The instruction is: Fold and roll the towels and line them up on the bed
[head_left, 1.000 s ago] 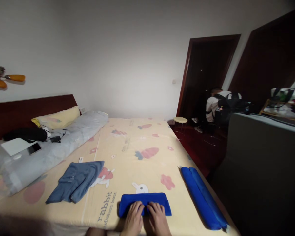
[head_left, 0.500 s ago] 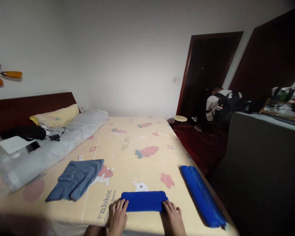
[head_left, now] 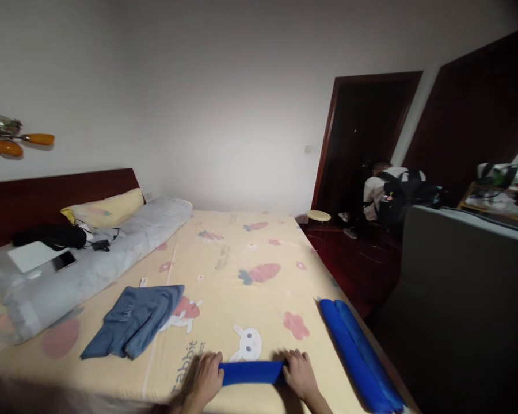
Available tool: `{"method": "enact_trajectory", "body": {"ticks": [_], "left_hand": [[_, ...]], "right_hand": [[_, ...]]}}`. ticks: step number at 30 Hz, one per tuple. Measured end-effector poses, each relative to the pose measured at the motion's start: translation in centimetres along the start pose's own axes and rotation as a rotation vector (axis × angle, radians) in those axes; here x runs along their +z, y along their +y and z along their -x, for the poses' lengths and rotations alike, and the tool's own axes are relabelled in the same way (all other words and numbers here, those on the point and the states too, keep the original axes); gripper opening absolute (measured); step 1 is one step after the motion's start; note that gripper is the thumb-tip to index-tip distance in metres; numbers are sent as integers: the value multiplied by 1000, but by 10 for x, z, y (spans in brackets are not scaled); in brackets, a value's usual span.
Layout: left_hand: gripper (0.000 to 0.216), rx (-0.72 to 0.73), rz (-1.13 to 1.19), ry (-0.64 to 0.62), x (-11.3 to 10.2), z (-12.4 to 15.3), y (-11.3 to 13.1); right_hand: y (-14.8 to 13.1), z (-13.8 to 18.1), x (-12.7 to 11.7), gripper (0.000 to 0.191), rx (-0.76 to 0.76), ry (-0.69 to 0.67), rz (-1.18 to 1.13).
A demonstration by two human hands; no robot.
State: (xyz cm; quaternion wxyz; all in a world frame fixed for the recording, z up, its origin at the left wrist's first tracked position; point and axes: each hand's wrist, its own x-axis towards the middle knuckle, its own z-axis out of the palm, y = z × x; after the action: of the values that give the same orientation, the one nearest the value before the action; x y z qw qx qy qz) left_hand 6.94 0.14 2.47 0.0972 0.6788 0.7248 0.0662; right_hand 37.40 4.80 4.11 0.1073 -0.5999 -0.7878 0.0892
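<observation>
The wide bed under a cream sheet printed with carrots, flowers and rabbits (head_left: 224,276) filled most of the space in front of me. Along its left side, near the dark wooden headboard (head_left: 107,183), lay the long, pale grey roll of bedding (head_left: 133,247). At the right edge of the bed lay the long, bright blue fabric bundle, doubled into two side-by-side lengths (head_left: 354,351). Off to my left, the slate-blue cloth with a small white tag (head_left: 133,322) lay loosely folded and rumpled. Directly before me, near the edge of the bed and just below the printed white rabbit, was the narrow, bright blue folded fabric strip (head_left: 252,373). My left hand (head_left: 208,375) and right hand (head_left: 301,372) were well apart, fingers curled, each pinching one end of it. I couldn't tell whether it touched the sheet. Smallest was the dark-screened, rectangular phone (head_left: 64,260), resting on the grey roll.
</observation>
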Motion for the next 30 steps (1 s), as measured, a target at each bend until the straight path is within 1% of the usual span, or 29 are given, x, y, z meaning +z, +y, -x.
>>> {"method": "enact_trajectory", "body": {"ticks": [6,9,11,14,16,17,18,20,23,25,27,30], "left_hand": [[46,-14,-32,46,1,-8,3],[54,-16,-53,87,10,-10,14],[66,38,-31,48,19,-10,30],[79,184,36,-48,30,-9,60],[85,238,61,-63,33,-6,71],[88,254,65,-67,34,-4,73],[90,270,63,-69,33,-2,71],[93,311,48,-64,29,2,58],[89,379,24,-30,23,5,31],[87,398,8,-11,20,6,16],[87,394,-8,-17,17,6,7],[86,365,-9,-69,10,4,6]], "right_hand": [[-3,3,3,52,65,65,33],[-12,6,8,54,26,89,-19],[-25,7,13,57,-57,51,-98],[-48,5,23,59,-151,-63,-194],[-57,4,29,60,-167,-100,-216],[-57,3,32,60,-175,-104,-218],[-55,4,35,59,-186,-93,-217],[-42,6,41,58,-220,-45,-206],[-11,12,46,53,-251,27,-190],[8,16,47,51,-241,34,-185],[21,20,46,52,-222,25,-182],[25,19,41,57,-198,3,-184]]}}
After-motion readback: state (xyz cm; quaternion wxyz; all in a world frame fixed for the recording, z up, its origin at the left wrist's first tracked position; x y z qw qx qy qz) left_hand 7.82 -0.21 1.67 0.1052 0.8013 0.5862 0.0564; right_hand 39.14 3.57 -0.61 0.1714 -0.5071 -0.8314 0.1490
